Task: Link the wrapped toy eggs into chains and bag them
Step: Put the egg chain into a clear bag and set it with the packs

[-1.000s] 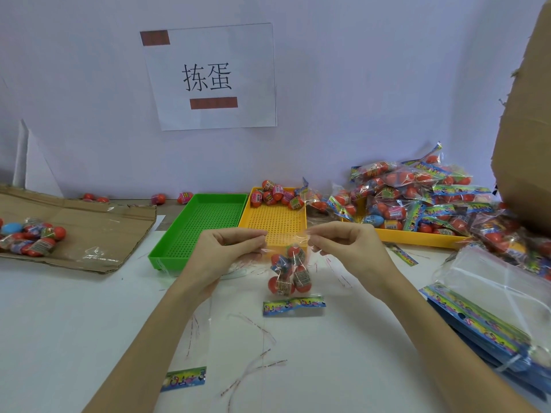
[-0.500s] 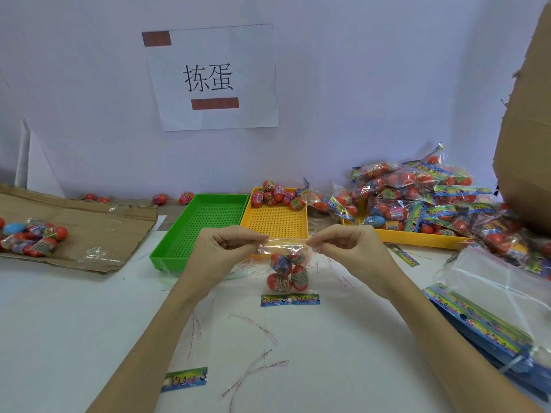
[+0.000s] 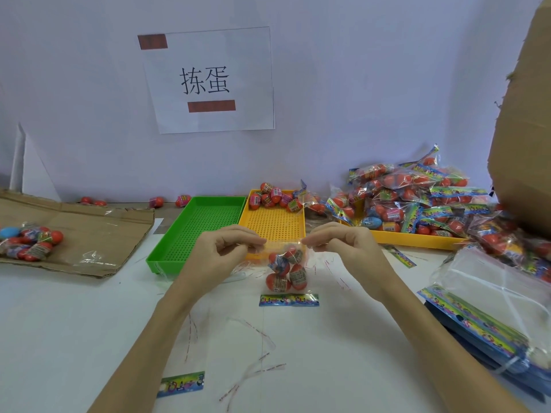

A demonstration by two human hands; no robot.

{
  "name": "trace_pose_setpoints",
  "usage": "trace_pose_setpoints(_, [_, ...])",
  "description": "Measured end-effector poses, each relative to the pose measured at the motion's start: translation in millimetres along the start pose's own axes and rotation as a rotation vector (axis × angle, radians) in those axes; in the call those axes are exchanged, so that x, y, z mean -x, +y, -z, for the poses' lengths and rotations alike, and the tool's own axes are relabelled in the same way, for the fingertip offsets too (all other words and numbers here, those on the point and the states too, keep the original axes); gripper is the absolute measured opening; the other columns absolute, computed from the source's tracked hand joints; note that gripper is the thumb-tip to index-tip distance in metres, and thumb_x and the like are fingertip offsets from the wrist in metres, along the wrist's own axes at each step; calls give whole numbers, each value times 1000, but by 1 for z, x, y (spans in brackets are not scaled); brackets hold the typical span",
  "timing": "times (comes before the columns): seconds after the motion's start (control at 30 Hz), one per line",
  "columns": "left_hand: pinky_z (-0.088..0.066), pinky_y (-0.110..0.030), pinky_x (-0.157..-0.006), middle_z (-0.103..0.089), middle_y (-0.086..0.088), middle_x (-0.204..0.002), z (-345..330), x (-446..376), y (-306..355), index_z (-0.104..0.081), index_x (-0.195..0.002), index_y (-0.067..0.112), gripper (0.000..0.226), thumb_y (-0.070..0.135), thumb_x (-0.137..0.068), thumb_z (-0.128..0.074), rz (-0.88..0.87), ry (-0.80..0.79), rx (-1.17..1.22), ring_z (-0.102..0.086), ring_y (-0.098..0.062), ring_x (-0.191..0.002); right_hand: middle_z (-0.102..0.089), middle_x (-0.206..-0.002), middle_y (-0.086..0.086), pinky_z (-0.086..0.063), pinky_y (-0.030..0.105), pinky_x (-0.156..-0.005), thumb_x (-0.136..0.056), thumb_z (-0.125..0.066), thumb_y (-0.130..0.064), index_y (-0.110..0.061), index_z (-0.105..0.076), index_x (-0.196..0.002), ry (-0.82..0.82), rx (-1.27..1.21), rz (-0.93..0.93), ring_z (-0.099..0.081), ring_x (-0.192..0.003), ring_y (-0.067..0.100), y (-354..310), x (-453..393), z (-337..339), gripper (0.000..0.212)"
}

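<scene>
Between the earlier frames and now, the clear bag [image 3: 284, 271] has lifted slightly and its mouth is pulled taut and flat. Left hand [image 3: 222, 254] and right hand [image 3: 343, 248] each pinch one top corner, holding the bag just in front of the yellow tray [image 3: 275, 223], where a few loose eggs [image 3: 272, 198] remain at its far end. Four or so eggs [image 3: 286, 274] sit inside the bag. Many filled bags [image 3: 417, 201] are heaped to the right of that tray, so much looks done; sealing this one seems next.
</scene>
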State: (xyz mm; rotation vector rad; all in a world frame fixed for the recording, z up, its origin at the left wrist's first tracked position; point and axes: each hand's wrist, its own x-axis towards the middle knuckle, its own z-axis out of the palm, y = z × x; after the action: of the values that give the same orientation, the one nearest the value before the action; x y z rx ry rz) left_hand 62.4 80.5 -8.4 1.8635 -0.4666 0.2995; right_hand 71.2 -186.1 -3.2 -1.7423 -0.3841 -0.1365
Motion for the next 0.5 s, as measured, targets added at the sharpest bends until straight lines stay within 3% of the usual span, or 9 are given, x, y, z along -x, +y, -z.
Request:
trace_pose_setpoints(0.1, [-61, -26, -81, -79, -5, -95, -5, 0, 6, -83, -94, 9, 9, 6, -93, -75, 30, 66, 94, -76, -22, -89, -77, -98, 9, -61, 29, -83, -103, -50, -1, -1, -79, -97, 48, -136, -33, -74, -94, 21, 0, 1, -8, 30])
trace_pose_setpoints(0.17, [-60, -22, -78, -80, -4, -92, -9, 0, 10, -84, -92, 13, 10, 16, -83, -84, 70, 101, 136, -77, -20, -87, -78, -98, 7, -62, 30, -83, -105, -54, -13, -3, -78, -101, 93, -179, -73, -74, -94, 20, 0, 1, -14, 26])
trace_pose_setpoints(0.3, [-60, -20, -78, -81, -4, -94, -12, 0, 8, -83, -99, 13, 19, 11, -80, -87, 132, 89, 168, -78, -19, -91, -79, -94, -7, -61, 22, -80, -94, -72, -22, -17, -80, -102, 176, -56, -87, -74, -92, 9, 4, -1, -18, 13])
trace_pose_setpoints(0.5, [-60, -20, -81, -81, -5, -99, -13, -1, 3, -82, -101, 12, 23, 2, -81, -85, 196, 92, 240, -77, -19, -95, -76, -98, -11, -60, 21, -82, -91, -75, -10, -24, -77, -97, 158, 32, -83, -71, -92, 4, 5, 0, -21, 16])
